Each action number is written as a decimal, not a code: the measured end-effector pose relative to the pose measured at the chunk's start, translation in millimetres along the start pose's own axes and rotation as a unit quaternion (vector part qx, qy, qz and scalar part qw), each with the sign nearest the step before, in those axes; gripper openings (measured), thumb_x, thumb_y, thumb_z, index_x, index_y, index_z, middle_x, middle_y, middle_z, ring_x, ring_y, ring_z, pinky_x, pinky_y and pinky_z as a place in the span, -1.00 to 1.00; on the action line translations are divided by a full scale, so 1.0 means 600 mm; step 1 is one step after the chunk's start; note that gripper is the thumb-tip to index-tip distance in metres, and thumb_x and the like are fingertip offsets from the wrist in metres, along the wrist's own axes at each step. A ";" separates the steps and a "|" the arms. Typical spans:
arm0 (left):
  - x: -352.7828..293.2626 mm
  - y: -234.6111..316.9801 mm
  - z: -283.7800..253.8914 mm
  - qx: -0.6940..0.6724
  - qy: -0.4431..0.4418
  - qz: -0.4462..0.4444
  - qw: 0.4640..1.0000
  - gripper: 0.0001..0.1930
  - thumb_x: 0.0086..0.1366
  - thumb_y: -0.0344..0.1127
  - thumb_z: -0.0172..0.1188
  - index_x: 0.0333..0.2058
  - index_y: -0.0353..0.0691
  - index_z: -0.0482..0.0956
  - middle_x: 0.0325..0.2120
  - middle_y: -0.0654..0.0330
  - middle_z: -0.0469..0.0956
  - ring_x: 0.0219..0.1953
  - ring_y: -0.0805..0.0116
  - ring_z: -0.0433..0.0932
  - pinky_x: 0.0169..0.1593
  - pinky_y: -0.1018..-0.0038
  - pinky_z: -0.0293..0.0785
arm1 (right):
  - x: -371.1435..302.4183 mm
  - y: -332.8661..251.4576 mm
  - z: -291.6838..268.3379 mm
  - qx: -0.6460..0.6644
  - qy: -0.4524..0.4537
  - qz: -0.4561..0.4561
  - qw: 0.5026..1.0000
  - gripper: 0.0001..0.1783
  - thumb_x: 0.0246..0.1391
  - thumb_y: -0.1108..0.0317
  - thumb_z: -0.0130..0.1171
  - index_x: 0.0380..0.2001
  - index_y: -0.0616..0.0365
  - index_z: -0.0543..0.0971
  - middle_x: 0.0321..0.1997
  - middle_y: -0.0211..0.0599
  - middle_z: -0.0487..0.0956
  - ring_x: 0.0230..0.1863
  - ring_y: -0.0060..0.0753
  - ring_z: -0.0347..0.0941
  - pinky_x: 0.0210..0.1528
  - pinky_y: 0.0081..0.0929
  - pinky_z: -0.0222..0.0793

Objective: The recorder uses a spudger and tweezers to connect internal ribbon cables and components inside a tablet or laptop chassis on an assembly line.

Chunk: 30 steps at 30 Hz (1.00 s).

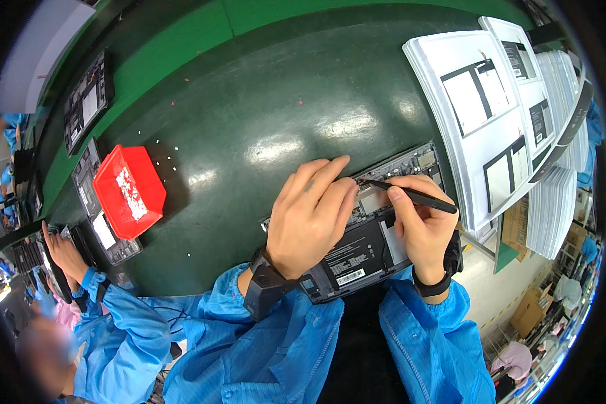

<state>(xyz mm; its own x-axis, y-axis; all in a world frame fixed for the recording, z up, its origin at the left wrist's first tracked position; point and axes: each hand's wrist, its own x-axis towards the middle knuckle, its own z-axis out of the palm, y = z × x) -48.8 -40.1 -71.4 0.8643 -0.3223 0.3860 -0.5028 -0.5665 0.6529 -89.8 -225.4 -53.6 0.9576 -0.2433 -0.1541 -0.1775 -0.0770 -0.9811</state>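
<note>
A partly disassembled laptop (349, 261) lies at a slant in front of me, its black battery with a white label nearest my body and its circuit board along the far side. My right hand (424, 222) is closed round black tweezers (417, 195), whose tip points left onto the board. Over the laptop's left half rests my left hand (313, 215), with bent fingers drawn together beside the tweezers' tip. Whatever small part those fingers may pinch is hidden from this view.
A red bin (156, 195) of small white pieces sits on another open laptop base (104, 232) at left, with white bits scattered beside it. White trays (424, 74) holding black-and-white flat parts stack at right. A co-worker's hand (66, 256) shows far left.
</note>
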 end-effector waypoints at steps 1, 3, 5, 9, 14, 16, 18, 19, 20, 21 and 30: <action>0.000 0.000 0.000 0.000 0.000 0.000 1.000 -0.81 0.07 -0.53 0.43 -0.30 -0.37 0.67 -0.08 0.00 0.67 -0.09 -0.02 0.64 -0.06 0.23 0.61 | 0.001 -0.002 0.001 0.001 -0.001 0.005 1.000 -0.81 0.15 0.58 0.36 -0.14 0.36 0.70 -0.21 -0.26 0.67 -0.57 -0.77 0.43 -0.61 -0.80 0.22; 0.001 0.001 0.002 -0.015 -0.004 -0.009 1.000 -0.81 0.07 -0.53 0.44 -0.30 -0.37 0.67 -0.08 -0.01 0.67 -0.09 -0.03 0.64 -0.06 0.23 0.61 | 0.003 -0.001 0.000 0.001 -0.002 0.010 1.000 -0.81 0.15 0.58 0.36 -0.14 0.36 0.70 -0.21 -0.26 0.67 -0.58 -0.77 0.43 -0.61 -0.80 0.22; 0.005 0.000 0.006 -0.012 -0.006 -0.010 1.000 -0.80 0.07 -0.53 0.44 -0.31 -0.38 0.67 -0.08 -0.01 0.67 -0.09 -0.03 0.64 -0.06 0.23 0.61 | 0.009 0.005 -0.003 -0.001 -0.006 0.003 1.000 -0.81 0.16 0.58 0.35 -0.14 0.36 0.69 -0.21 -0.26 0.67 -0.58 -0.78 0.42 -0.61 -0.80 0.21; 0.013 -0.003 0.009 -0.012 -0.005 -0.009 1.000 -0.80 0.07 -0.52 0.44 -0.30 -0.37 0.67 -0.07 0.01 0.67 -0.09 -0.02 0.64 -0.04 0.23 0.60 | 0.015 -0.010 -0.007 0.015 -0.006 0.028 0.999 -0.81 0.16 0.58 0.35 -0.14 0.36 0.69 -0.21 -0.27 0.67 -0.54 -0.78 0.43 -0.58 -0.80 0.21; 0.019 0.010 -0.001 -0.006 -0.011 -0.001 1.000 -0.80 0.09 -0.49 0.44 -0.29 -0.33 0.67 -0.05 0.03 0.67 -0.09 -0.02 0.63 -0.02 0.23 0.59 | 0.012 -0.005 -0.016 -0.053 -0.005 -0.068 0.996 -0.88 0.10 0.57 0.36 -0.26 0.31 0.72 -0.25 -0.22 0.70 -0.24 -0.52 0.60 -0.24 -0.57 0.51; 0.013 0.011 -0.005 0.006 -0.020 -0.003 1.000 -0.83 0.11 -0.51 0.44 -0.30 -0.34 0.66 -0.08 0.02 0.67 -0.09 -0.03 0.63 -0.03 0.20 0.58 | 0.009 -0.005 -0.013 -0.003 -0.024 0.009 1.000 -0.86 0.11 0.52 0.39 -0.25 0.31 0.73 -0.24 -0.23 0.72 -0.23 -0.48 0.63 -0.23 -0.54 0.55; 0.003 0.006 -0.003 0.000 -0.016 -0.002 1.000 -0.82 0.10 -0.53 0.44 -0.32 -0.36 0.64 -0.11 -0.04 0.66 -0.11 -0.07 0.63 -0.03 0.19 0.58 | 0.006 -0.017 -0.007 -0.001 -0.024 0.034 0.999 -0.86 0.13 0.48 0.40 -0.23 0.29 0.74 -0.24 -0.24 0.72 -0.22 -0.53 0.62 -0.21 -0.56 0.54; 0.001 0.004 -0.002 -0.006 -0.016 0.003 1.000 -0.82 0.09 -0.54 0.44 -0.32 -0.36 0.64 -0.12 -0.06 0.66 -0.11 -0.08 0.63 -0.03 0.20 0.57 | 0.004 0.005 -0.006 0.015 -0.018 -0.012 1.000 -0.84 0.15 0.46 0.39 -0.20 0.28 0.74 -0.28 -0.25 0.71 -0.25 -0.57 0.60 -0.26 -0.59 0.49; 0.001 0.002 -0.002 -0.016 -0.013 0.016 1.000 -0.83 0.09 -0.54 0.43 -0.33 -0.36 0.63 -0.14 -0.05 0.67 -0.12 -0.08 0.63 -0.05 0.21 0.57 | 0.003 0.018 -0.003 0.021 -0.014 -0.054 0.998 -0.82 0.17 0.45 0.38 -0.17 0.26 0.74 -0.32 -0.30 0.69 -0.33 -0.63 0.53 -0.33 -0.61 0.42; -0.005 -0.003 -0.005 -0.011 -0.027 0.009 1.000 -0.83 0.10 -0.49 0.44 -0.33 -0.35 0.64 -0.12 -0.03 0.68 -0.11 -0.06 0.63 -0.03 0.19 0.58 | 0.001 0.028 0.003 0.017 -0.011 -0.062 0.998 -0.82 0.19 0.44 0.37 -0.15 0.25 0.74 -0.33 -0.33 0.67 -0.40 -0.68 0.45 -0.40 -0.63 0.34; -0.002 0.008 -0.014 -0.031 -0.027 -0.011 0.999 -0.83 0.11 -0.49 0.44 -0.33 -0.35 0.65 -0.11 -0.04 0.67 -0.10 -0.07 0.63 -0.01 0.19 0.58 | -0.002 0.022 0.000 0.009 -0.019 -0.069 0.997 -0.81 0.18 0.43 0.38 -0.15 0.26 0.72 -0.27 -0.30 0.70 -0.41 -0.67 0.50 -0.40 -0.64 0.38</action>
<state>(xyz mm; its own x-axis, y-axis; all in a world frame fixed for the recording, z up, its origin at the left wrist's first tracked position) -52.1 -36.2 -63.5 0.8738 -0.3509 0.3366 -0.4815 -0.5269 0.7004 -93.1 -225.9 -66.3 0.9807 -0.1944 -0.0207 -0.0386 -0.0891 -0.9953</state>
